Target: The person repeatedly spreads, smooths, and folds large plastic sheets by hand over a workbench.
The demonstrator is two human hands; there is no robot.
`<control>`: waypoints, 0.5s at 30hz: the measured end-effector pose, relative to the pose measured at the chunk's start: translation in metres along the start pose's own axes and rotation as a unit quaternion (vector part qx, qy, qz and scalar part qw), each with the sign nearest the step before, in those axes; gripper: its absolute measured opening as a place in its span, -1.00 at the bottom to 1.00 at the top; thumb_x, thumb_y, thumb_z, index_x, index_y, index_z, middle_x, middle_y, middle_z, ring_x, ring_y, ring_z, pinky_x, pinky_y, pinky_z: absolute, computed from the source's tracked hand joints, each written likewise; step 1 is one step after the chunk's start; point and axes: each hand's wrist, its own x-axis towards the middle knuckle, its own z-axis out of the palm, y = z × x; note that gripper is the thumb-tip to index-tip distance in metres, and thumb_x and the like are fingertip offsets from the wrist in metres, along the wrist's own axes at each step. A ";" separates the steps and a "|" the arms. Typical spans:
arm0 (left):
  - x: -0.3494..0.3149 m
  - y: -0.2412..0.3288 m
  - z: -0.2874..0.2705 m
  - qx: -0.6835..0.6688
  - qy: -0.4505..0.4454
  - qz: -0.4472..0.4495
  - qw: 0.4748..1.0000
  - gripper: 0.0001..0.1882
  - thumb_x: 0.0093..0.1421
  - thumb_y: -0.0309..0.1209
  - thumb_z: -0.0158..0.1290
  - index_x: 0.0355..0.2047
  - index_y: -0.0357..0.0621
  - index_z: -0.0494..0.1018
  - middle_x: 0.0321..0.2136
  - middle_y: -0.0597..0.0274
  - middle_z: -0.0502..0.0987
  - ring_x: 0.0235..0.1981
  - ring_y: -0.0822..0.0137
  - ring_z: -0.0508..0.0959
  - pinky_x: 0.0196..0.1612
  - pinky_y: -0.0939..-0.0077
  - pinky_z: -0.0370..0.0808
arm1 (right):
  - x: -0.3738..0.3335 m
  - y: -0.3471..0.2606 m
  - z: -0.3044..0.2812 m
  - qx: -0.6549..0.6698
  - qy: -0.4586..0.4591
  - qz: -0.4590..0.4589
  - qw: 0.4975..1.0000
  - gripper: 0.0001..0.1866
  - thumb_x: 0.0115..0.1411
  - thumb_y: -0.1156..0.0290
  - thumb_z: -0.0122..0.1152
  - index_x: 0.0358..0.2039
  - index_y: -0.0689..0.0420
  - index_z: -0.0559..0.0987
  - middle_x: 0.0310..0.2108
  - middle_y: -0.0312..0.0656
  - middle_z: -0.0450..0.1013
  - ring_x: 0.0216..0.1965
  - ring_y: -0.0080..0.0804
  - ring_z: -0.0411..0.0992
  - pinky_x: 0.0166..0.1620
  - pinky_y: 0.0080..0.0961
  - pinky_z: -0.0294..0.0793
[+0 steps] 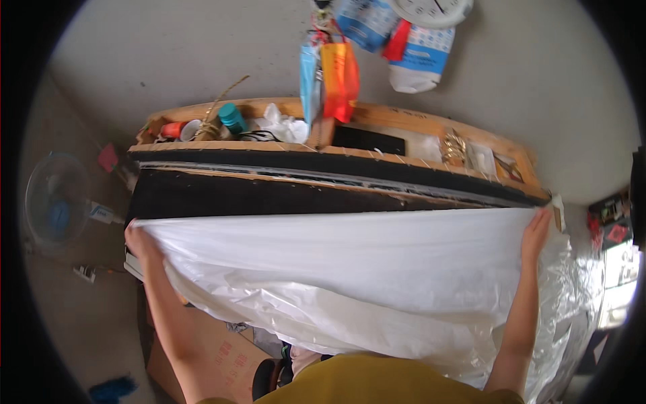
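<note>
Plainly, it took both arms at full spread to manage that white plastic sheet (336,249), which lay across the near part of the black tabletop (195,195), its lower side drooping in glossy folds before the person's body. The left hand (136,239) gripped its far left corner and the right hand (537,229) its far right one, fingers closed on the film at each end, though I couldn't make out how each finger sat. Being held so wide apart, I'd say, was what drew the upper edge nearly straight between them, while the lower part, held by neither hand, rumpled. Beyond it a bare dark band of tabletop showed, then a wooden trough (404,113), whose raised sides probably stopped the small things from rolling out: a teal container (231,118), crumpled white tissue (279,124). Orange packets (340,74) hung above it, perhaps to spare room below. A fan (57,202) stood off to the left.
</note>
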 end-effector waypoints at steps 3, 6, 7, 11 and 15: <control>-0.030 -0.006 0.063 0.200 -0.029 0.151 0.968 -0.73 0.23 -0.28 -0.26 -0.17 -0.10 0.34 -0.27 -0.13 0.48 -0.19 -0.05 0.47 -0.13 0.23 0.36 | 0.009 0.118 0.069 -0.133 0.004 -0.127 0.983 -0.75 0.21 0.37 -0.08 -0.22 0.30 0.38 -0.36 0.07 0.42 -0.26 0.07 0.39 -0.19 -0.23 0.33; -0.042 0.030 0.100 0.283 -0.058 0.129 0.949 -0.75 0.24 -0.26 -0.28 -0.15 -0.03 0.29 -0.33 -0.15 0.50 -0.22 -0.17 0.45 -0.19 0.11 0.37 | 0.030 0.128 0.097 0.021 -0.001 -0.033 0.999 -0.76 0.13 0.42 0.00 -0.25 0.31 0.39 -0.41 0.06 0.42 -0.32 0.01 0.40 -0.22 -0.23 0.35; -0.042 0.038 0.103 0.335 -0.080 0.108 0.933 -0.74 0.23 -0.25 -0.28 -0.15 -0.03 0.28 -0.29 -0.15 0.49 -0.20 -0.15 0.45 -0.19 0.10 0.36 | 0.030 0.104 0.107 -0.044 0.014 0.014 0.999 -0.77 0.09 0.44 0.03 -0.26 0.31 0.40 -0.44 0.00 0.42 -0.38 -0.09 0.39 -0.24 -0.28 0.36; -0.037 0.028 0.140 0.377 -0.050 0.154 0.912 -0.69 0.17 -0.23 -0.16 -0.16 -0.14 0.26 -0.31 -0.09 0.49 -0.22 -0.12 0.45 -0.16 0.08 0.34 | 0.051 0.203 0.115 -0.002 0.089 0.108 0.990 -0.75 0.05 0.37 0.10 -0.30 0.27 0.44 -0.40 -0.17 0.41 -0.39 -0.38 0.34 -0.25 -0.42 0.37; -0.034 0.031 0.126 0.320 -0.054 0.171 0.930 -0.67 0.17 -0.27 -0.15 -0.12 -0.18 0.24 -0.26 -0.12 0.47 -0.20 -0.10 0.45 -0.14 0.13 0.34 | 0.049 0.151 0.066 0.435 -0.097 0.266 0.855 -0.57 0.11 0.11 0.09 -0.27 0.29 0.49 -0.33 -0.15 0.41 -0.28 -0.35 0.39 -0.19 -0.43 0.37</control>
